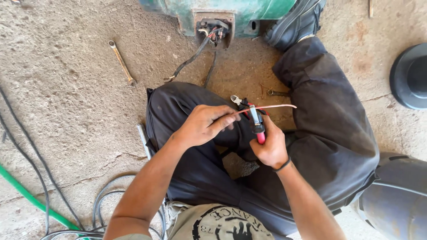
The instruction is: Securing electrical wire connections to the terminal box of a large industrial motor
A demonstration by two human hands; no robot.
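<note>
I sit on a concrete floor with my legs folded in dark trousers. My left hand (202, 124) pinches a thin pinkish wire (271, 107) between thumb and fingers; the wire runs right past the tool. My right hand (269, 146) grips the red handles of a pair of cutting pliers (249, 113), whose jaws point up-left, just beside the wire. Both hands hover over my lap.
A green machine housing (222, 11) with an open terminal box (213, 29) and dangling black cables (191, 58) stands ahead. A spanner (122, 63) lies on the floor at left. Cables and a green hose (31, 195) run lower left. A black round object (409, 75) sits right.
</note>
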